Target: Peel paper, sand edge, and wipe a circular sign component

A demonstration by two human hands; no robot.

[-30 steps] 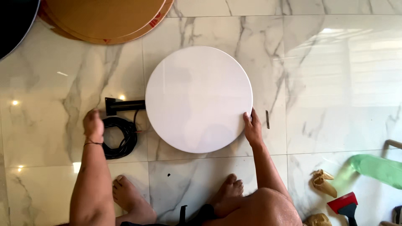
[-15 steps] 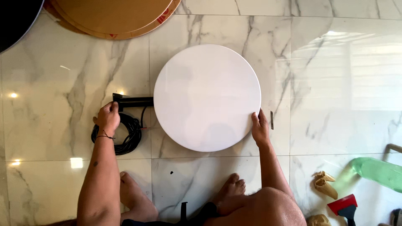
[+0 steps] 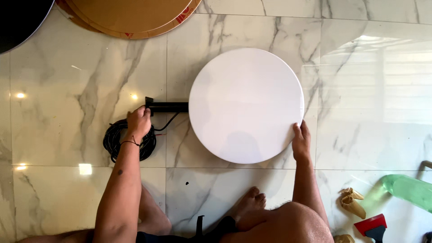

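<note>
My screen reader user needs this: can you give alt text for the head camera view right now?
Seen from above, a seated person's right hand rests on the edge of a round white panel lying on a marble floor, while the left hand grips a coil of black cable beside a black bar sticking out from under the panel.

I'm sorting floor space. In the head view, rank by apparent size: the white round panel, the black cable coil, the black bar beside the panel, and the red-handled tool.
1. white round panel: largest by far.
2. black cable coil, partly under the left hand.
3. black bar and red-handled tool: they look alike in size, and the tool is cut off by the frame edge, so I won't rank them.
</note>
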